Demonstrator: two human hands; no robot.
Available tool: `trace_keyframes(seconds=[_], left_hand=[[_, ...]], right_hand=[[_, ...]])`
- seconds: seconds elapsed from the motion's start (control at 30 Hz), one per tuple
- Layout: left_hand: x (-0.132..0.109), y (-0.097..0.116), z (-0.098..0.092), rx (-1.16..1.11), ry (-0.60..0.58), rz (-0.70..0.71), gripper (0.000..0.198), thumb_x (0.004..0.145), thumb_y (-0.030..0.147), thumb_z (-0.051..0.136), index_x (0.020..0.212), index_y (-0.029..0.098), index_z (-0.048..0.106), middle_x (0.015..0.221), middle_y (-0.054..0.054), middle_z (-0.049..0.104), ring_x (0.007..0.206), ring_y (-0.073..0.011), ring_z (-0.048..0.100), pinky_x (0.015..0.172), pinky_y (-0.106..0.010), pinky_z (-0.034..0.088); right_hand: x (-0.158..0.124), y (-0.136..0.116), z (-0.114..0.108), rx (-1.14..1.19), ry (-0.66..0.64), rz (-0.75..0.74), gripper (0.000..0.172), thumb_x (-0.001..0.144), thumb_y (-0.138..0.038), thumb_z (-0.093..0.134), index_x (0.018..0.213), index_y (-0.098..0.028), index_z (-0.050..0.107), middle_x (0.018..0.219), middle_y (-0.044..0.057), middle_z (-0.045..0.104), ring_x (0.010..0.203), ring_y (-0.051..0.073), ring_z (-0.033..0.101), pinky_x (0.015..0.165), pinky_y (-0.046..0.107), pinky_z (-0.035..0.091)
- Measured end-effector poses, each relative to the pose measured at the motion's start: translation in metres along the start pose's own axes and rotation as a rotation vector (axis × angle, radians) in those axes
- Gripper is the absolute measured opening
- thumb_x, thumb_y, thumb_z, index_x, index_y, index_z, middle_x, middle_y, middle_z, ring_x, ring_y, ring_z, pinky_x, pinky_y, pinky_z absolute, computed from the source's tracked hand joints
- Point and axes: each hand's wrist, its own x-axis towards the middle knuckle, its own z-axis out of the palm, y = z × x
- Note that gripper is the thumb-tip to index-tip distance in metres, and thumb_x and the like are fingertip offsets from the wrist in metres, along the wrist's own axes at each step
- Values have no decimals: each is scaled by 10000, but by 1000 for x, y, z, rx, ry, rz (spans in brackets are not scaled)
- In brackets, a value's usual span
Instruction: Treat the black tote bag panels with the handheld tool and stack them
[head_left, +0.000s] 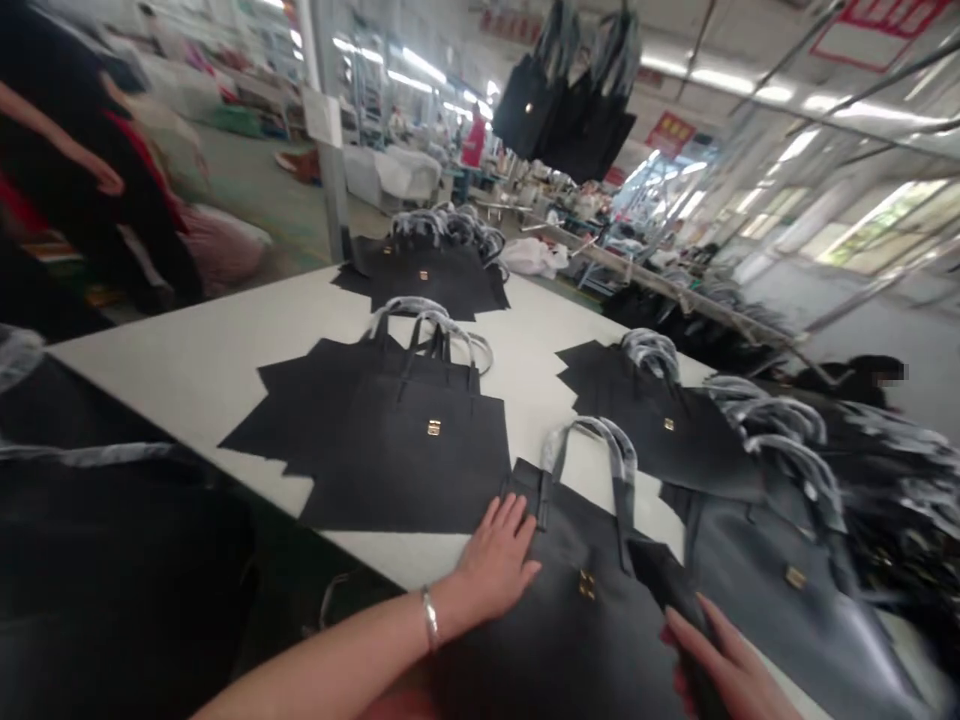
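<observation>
A black bag (570, 640) with a gold clasp and plastic-wrapped handles lies nearest to me at the table's edge. My left hand (499, 560), with a silver bracelet at the wrist, rests flat on its upper left side, fingers spread. At the bag's right side, my right hand (720, 660) is closed round a dark, flat piece, slightly blurred; whether that piece is part of the bag I cannot tell. Beyond my left hand lies a fanned stack of black bags (375, 430). Another fanned stack (637, 420) is behind the near bag, to the right.
The white table (180, 350) also bears a far stack of bags (442, 275). More black bags (787, 540) crowd the right side. Others hang overhead (562, 110). Dark bags (112, 580) fill the lower left. A person (82, 150) stands at the upper left, beside a metal post (334, 190).
</observation>
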Motion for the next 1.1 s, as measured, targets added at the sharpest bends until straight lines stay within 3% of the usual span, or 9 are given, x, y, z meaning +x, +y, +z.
trace_keyframes(seconds=[0.1, 0.2, 0.4, 0.57, 0.67, 0.8, 0.93, 1.1], left_hand=[[-14, 8, -2, 16, 11, 20, 412, 896, 396, 541, 1264, 213, 518, 1358, -105, 452, 1298, -269, 352, 1136, -471, 185], [-21, 12, -6, 23, -19, 94, 337, 916, 361, 514, 1219, 218, 541, 1297, -94, 496, 1255, -257, 388, 1119, -461, 224], [-17, 11, -11, 34, -45, 135, 336, 937, 360, 471, 1237, 220, 520, 1282, -103, 506, 1244, -272, 381, 1107, -550, 171], [-17, 13, -16, 16, -65, 117, 329, 927, 356, 490, 1232, 237, 519, 1284, -89, 506, 1243, -271, 379, 1103, -575, 148], [-17, 13, -18, 0, -54, 97, 335, 926, 370, 492, 1231, 234, 522, 1284, -84, 504, 1247, -266, 377, 1117, -549, 144], [-16, 13, -14, 6, -65, 150, 346, 953, 353, 430, 1253, 202, 513, 1320, -100, 484, 1257, -263, 376, 1119, -497, 184], [-15, 14, -6, 15, -71, 176, 358, 966, 336, 388, 1268, 189, 514, 1339, -108, 476, 1264, -271, 375, 1114, -479, 199], [-15, 16, -3, 23, -73, 183, 375, 956, 329, 397, 1275, 167, 511, 1338, -122, 478, 1254, -283, 386, 1113, -474, 200]], right_hand=[[8, -5, 13, 73, -97, 16, 549, 752, -561, 630, 1168, -240, 470, 694, -25, 622, 476, 162, 584, 414, 268, 470], [16, -9, 19, 62, -122, 45, 443, 741, -553, 634, 1005, -221, 506, 656, -33, 591, 427, 134, 552, 380, 248, 441], [38, -7, 7, 135, -82, 144, 356, 771, -503, 633, 912, -216, 476, 624, -36, 575, 405, 137, 548, 365, 254, 444], [74, -23, 6, 170, 4, 74, 328, 760, -479, 657, 862, -229, 471, 603, -43, 574, 421, 144, 558, 388, 264, 466], [74, -33, 7, 169, 38, 14, 314, 769, -488, 652, 860, -238, 483, 585, -59, 554, 448, 140, 569, 420, 252, 480], [51, -38, 19, 142, -163, -3, 371, 784, -504, 640, 985, -224, 502, 655, -37, 595, 423, 134, 562, 371, 244, 454], [43, -49, 46, 86, -352, -14, 447, 815, -483, 610, 1149, -228, 456, 664, -36, 609, 408, 138, 576, 359, 236, 462], [58, -72, 66, 83, -440, -55, 326, 816, -460, 619, 987, -207, 505, 617, -56, 564, 396, 111, 555, 346, 200, 444]])
